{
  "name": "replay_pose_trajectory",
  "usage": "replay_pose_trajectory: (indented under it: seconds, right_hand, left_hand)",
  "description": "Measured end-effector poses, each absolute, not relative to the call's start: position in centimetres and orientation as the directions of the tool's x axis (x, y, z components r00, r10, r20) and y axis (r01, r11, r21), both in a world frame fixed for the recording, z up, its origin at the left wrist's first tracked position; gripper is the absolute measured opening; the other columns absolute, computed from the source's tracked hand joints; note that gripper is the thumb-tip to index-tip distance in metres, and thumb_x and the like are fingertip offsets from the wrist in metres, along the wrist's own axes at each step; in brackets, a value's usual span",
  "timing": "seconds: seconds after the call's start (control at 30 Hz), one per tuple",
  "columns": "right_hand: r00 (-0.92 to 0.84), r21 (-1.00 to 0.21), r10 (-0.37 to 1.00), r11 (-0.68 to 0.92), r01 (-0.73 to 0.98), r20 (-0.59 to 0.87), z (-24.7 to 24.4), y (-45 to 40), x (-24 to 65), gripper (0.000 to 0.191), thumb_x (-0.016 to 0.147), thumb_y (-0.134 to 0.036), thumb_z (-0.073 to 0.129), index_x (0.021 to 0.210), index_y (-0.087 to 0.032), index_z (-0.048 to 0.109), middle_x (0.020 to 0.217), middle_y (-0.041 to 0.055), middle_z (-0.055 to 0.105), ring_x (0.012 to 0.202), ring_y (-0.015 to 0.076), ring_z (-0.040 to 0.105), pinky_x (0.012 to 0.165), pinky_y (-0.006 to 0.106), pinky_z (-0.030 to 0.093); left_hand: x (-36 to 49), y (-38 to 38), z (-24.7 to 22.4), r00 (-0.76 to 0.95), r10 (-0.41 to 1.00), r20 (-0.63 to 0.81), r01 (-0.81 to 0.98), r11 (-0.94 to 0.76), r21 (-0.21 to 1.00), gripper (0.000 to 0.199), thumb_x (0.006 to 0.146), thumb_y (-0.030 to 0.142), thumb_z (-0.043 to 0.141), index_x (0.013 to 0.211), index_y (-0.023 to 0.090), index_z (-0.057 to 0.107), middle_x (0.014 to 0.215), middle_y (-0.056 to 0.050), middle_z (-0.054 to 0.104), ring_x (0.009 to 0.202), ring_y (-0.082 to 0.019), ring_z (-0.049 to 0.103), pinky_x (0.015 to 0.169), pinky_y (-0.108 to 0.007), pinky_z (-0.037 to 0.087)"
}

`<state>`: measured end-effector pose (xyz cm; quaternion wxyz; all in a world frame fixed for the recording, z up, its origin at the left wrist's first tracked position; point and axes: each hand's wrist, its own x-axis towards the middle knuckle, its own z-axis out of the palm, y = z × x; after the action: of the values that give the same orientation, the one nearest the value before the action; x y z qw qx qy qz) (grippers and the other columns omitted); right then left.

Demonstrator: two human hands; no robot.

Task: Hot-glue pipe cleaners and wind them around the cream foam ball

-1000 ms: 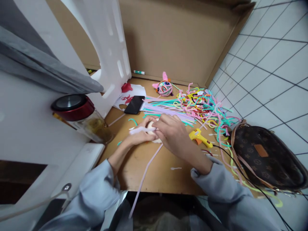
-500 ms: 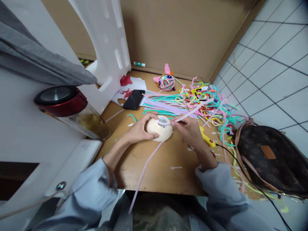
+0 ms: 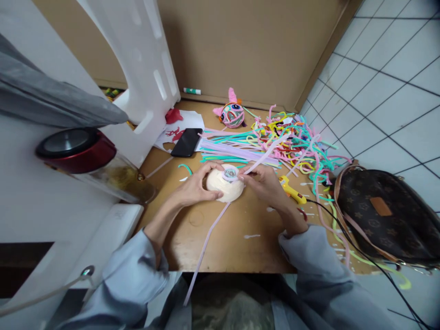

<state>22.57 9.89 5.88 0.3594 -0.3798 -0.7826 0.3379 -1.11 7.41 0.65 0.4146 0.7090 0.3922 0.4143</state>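
Observation:
A cream-coloured ball (image 3: pixel 223 185) is gripped in my left hand (image 3: pixel 197 185), thumb at its near side and fingers over its far side. On its top lies a ring of pale lilac pipe cleaner around a greyish patterned patch. My right hand (image 3: pixel 263 183) pinches the lilac pipe cleaner (image 3: pixel 268 153) at the ball's right side, and the strip's free end points up and right. Another lilac pipe cleaner (image 3: pixel 208 240) runs from under the ball across the table's front edge. A yellow glue gun (image 3: pixel 292 189) lies just right of my right hand.
Lilac and teal pipe cleaners (image 3: pixel 237 149) lie behind the ball, beside a tangled multicoloured heap (image 3: pixel 292 137). A pink-eared ball figure (image 3: pixel 233 113), a phone (image 3: pixel 186 142) and a green-white marker (image 3: pixel 192 91) are farther back. A glass bottle (image 3: pixel 120 176) stands left; a brown handbag (image 3: pixel 388 215) sits right.
The lilac strip on top of the ball has been drawn into a rounder ring, with my right hand still pinching it. The whole view has shifted slightly.

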Motion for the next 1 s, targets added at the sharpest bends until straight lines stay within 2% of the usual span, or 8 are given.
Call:
replay_pose_trajectory:
  seconds: [0.3, 0.53, 1.0]
  right_hand:
    - [-0.524, -0.752, 0.806, 0.520, 0.404, 0.276, 6.1, 9.8, 22.6, 0.011, 0.084, -0.018, 0.066, 0.082, -0.018, 0.076, 0.078, 0.0040, 0.075, 0.077, 0.0183, 0.068, 0.073, 0.028, 0.050]
    - [-0.545, -0.754, 0.782, 0.546, 0.367, 0.301, 6.3, 9.6, 22.5, 0.013, 0.084, -0.018, 0.065, 0.079, -0.017, 0.077, 0.084, 0.0053, 0.078, 0.078, 0.0183, 0.070, 0.074, 0.028, 0.050]
    - [-0.550, -0.753, 0.788, 0.533, 0.386, 0.276, 6.3, 9.5, 22.5, 0.013, 0.084, -0.019, 0.065, 0.079, -0.019, 0.077, 0.083, 0.0039, 0.078, 0.077, 0.0182, 0.070, 0.073, 0.028, 0.051]
  left_hand:
    - [-1.1, 7.2, 1.0, 0.356, 0.902, 0.243, 0.218, -0.333, 0.917, 0.061, 0.067, 0.039, 0.083, 0.118, 0.024, 0.054, 0.145, -0.013, 0.049, 0.145, -0.035, 0.042, 0.123, -0.052, 0.029]
    - [-1.1, 7.1, 1.0, 0.365, 0.901, 0.235, 0.232, -0.333, 0.914, 0.061, 0.068, 0.039, 0.082, 0.120, 0.024, 0.053, 0.145, -0.013, 0.049, 0.145, -0.035, 0.042, 0.123, -0.051, 0.030]
    - [-0.8, 6.5, 2.2, 0.348, 0.908, 0.233, 0.304, -0.344, 0.888, 0.057, 0.071, 0.039, 0.078, 0.120, 0.023, 0.053, 0.141, -0.011, 0.053, 0.134, -0.032, 0.054, 0.118, -0.048, 0.039]
